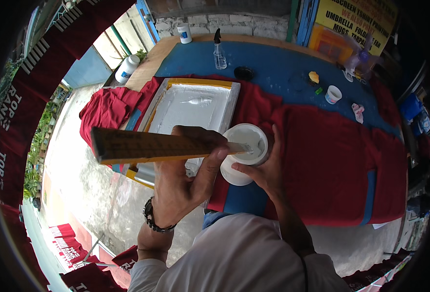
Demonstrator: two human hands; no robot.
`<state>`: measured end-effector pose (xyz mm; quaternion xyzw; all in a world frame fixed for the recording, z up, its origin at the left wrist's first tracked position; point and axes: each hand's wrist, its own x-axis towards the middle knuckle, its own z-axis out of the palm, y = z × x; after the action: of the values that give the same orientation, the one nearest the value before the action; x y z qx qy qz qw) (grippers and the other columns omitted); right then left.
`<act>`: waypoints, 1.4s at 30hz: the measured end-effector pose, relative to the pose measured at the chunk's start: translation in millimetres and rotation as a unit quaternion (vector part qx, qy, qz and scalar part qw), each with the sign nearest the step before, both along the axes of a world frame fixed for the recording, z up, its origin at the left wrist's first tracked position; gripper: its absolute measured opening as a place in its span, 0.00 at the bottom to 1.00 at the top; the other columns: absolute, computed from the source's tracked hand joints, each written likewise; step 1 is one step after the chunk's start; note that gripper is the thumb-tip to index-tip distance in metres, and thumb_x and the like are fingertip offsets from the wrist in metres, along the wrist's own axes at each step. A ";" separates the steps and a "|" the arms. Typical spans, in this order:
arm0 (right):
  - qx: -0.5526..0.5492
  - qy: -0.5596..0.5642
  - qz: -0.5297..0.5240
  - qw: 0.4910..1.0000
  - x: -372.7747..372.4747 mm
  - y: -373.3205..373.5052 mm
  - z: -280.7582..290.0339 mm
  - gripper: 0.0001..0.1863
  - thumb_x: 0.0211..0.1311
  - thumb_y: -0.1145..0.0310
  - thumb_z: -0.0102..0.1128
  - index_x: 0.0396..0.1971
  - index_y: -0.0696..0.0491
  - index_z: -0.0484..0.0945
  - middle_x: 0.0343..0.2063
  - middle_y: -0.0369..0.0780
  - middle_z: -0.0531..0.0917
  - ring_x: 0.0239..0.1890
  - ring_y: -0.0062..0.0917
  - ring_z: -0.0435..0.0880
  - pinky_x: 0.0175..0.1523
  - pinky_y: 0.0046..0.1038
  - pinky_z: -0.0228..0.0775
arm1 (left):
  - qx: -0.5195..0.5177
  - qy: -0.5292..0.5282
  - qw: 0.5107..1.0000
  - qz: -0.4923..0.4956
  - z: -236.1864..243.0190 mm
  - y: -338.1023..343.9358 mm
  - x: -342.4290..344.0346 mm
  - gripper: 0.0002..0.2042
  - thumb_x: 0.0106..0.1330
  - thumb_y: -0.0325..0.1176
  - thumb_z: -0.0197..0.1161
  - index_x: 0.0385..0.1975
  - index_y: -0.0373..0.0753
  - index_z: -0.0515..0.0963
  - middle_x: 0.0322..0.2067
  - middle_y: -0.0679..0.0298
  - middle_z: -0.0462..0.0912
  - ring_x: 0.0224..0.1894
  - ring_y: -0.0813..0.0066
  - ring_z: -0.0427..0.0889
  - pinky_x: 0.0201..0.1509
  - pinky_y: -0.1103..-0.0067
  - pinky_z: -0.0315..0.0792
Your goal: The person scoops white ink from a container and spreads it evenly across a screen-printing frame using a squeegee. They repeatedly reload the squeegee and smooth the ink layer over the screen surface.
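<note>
My left hand (188, 177), with a dark beaded bracelet on its wrist, is closed around a yellow wooden ruler (142, 147). The ruler's far end dips into white paint or ink inside a white plastic tub (235, 177). From the right side, my right hand (267, 170) grips that tub with its thumb and fingers around the wall. Just left of the tub lies a screen printing frame (235, 92) with yellow tape along its edges. A wet white blob (199, 101) rests on its pale mesh, and my left hand covers part of the frame's near side.
Dark red cloth (332, 165) covers much of the blue-topped table (278, 63). At the back stand a spray bottle (219, 52), a white jar (184, 34) and a black lid (244, 73). A small white cup (333, 94) sits right. Red printed shirts (10, 112) hang at left.
</note>
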<state>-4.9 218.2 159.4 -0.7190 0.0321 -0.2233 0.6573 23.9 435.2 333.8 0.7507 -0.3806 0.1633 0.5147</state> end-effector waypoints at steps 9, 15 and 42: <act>-0.016 0.026 -0.006 1.000 -1.2 2.5 4.0 0.82 0.42 0.66 0.97 0.87 0.46 0.34 0.71 0.53 0.76 0.74 0.44 0.79 0.79 0.52 0.72 | -0.132 -0.046 0.990 0.002 2.3 23.1 -36.8 0.13 0.75 0.26 0.71 0.49 0.34 0.72 0.39 0.55 0.89 0.42 0.57 0.92 0.50 0.63 0.80; -0.014 0.021 -0.008 1.000 -0.9 3.0 3.1 0.82 0.42 0.66 0.97 0.86 0.46 0.35 0.71 0.52 0.74 0.74 0.43 0.78 0.80 0.51 0.71 | -0.107 -0.060 0.992 -0.012 -11.5 14.0 -38.1 0.12 0.73 0.26 0.74 0.47 0.36 0.76 0.44 0.54 0.89 0.44 0.57 0.92 0.48 0.66 0.81; -0.014 0.035 0.117 0.992 14.4 -29.6 5.1 0.90 0.33 0.57 1.00 0.89 0.44 0.33 0.74 0.51 0.76 0.78 0.45 0.73 0.84 0.52 0.63 | -0.120 -0.071 0.986 0.090 4.4 32.7 -48.9 0.18 0.81 0.42 0.66 0.50 0.34 0.69 0.36 0.46 0.89 0.41 0.56 0.91 0.50 0.66 0.82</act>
<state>9.5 188.6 164.5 -0.7342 -0.0330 -0.1201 0.6675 -24.9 467.8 338.2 0.7011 -0.3244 0.3069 0.5559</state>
